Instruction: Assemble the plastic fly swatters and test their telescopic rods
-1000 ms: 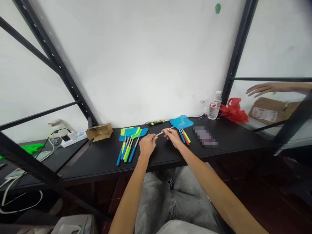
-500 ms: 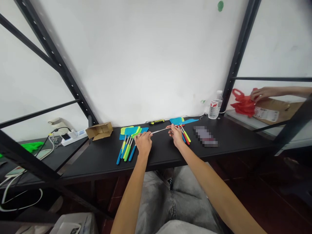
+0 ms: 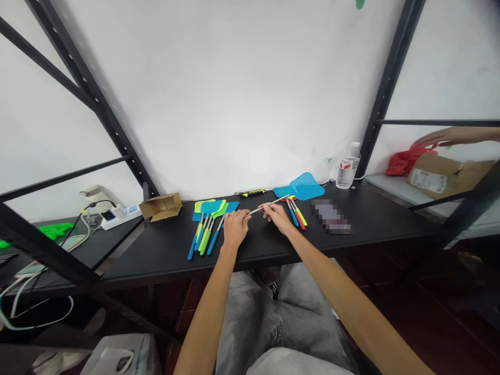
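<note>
My left hand (image 3: 235, 228) is closed around the handle end of a fly swatter, with the handle hidden under its fingers. My right hand (image 3: 275, 217) pinches the swatter's thin metal rod a little further along. The blue mesh head of this fly swatter (image 3: 307, 186) faces up at the far right end of the rod. Left of my left hand lies a row of several fly swatters (image 3: 211, 208) with blue, green and yellow heads and handles. Beyond my right hand lie a few more swatters (image 3: 296, 212) with blue, red and yellow handles.
On the black table (image 3: 156, 255) are an open cardboard box (image 3: 161, 207), a black-and-yellow cutter-like tool (image 3: 252, 194), a water bottle (image 3: 348, 165) and a blurred-out flat object (image 3: 332, 216). At right, another person's hand (image 3: 457, 136) is over a red bag (image 3: 404, 160) beside a carton.
The held swatter's head has turned from edge-on to face up. My right hand has slid left along the rod, closer to my left hand. The other person's hand has shifted.
</note>
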A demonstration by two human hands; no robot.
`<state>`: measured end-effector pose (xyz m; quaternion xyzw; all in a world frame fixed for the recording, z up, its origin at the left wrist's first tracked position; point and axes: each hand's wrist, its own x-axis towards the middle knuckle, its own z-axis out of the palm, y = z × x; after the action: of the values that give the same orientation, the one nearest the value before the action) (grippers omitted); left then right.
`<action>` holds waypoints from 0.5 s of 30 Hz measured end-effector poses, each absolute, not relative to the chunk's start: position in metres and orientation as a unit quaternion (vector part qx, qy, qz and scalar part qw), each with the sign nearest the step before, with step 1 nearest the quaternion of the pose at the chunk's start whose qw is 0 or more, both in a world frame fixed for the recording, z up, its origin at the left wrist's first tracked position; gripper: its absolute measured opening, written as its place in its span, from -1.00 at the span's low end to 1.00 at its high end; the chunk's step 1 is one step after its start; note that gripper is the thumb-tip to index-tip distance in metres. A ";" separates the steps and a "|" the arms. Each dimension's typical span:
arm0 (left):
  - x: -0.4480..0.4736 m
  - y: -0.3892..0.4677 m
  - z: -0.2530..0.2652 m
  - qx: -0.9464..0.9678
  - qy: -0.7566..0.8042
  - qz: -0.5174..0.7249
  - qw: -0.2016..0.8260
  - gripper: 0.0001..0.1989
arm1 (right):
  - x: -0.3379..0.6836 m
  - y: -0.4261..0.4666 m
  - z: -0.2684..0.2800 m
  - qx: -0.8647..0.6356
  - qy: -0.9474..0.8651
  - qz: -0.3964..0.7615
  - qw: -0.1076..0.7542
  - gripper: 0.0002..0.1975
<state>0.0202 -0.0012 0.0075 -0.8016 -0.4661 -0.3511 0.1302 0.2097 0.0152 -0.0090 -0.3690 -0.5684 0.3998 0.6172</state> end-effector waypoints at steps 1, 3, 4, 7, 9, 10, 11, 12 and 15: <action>0.021 -0.001 0.007 -0.796 -0.474 -0.352 0.136 -0.75 | 0.210 0.016 -0.009 -0.371 -0.562 0.399 0.622 -0.56; 0.021 0.000 0.007 -0.778 -0.494 -0.357 0.149 -0.74 | 0.209 0.016 -0.009 -0.371 -0.545 0.400 0.637 -0.57; 0.021 0.000 0.006 -0.769 -0.504 -0.361 0.155 -0.73 | 0.209 0.016 -0.009 -0.370 -0.534 0.402 0.646 -0.57; 0.018 0.001 0.006 -0.747 -0.529 -0.368 0.164 -0.71 | 0.208 0.016 -0.008 -0.362 -0.501 0.407 0.673 -0.58; 0.015 0.001 0.007 -0.734 -0.543 -0.372 0.169 -0.71 | 0.209 0.016 -0.007 -0.358 -0.478 0.407 0.691 -0.58; 0.015 0.001 0.007 -0.727 -0.549 -0.374 0.173 -0.70 | 0.209 0.016 -0.007 -0.356 -0.465 0.406 0.701 -0.58; 0.014 0.001 0.007 -0.722 -0.553 -0.377 0.176 -0.70 | 0.210 0.016 -0.006 -0.355 -0.451 0.404 0.712 -0.58; 0.014 0.001 0.007 -0.716 -0.557 -0.381 0.178 -0.69 | 0.210 0.017 -0.006 -0.354 -0.438 0.401 0.723 -0.58; 0.014 0.001 0.007 -0.705 -0.565 -0.391 0.176 -0.69 | 0.210 0.018 -0.005 -0.356 -0.414 0.391 0.741 -0.56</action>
<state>0.0141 0.0008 0.0069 -0.7046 -0.5655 -0.3909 0.1760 0.2101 0.0181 -0.0052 -0.3563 -0.4136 0.3914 0.7408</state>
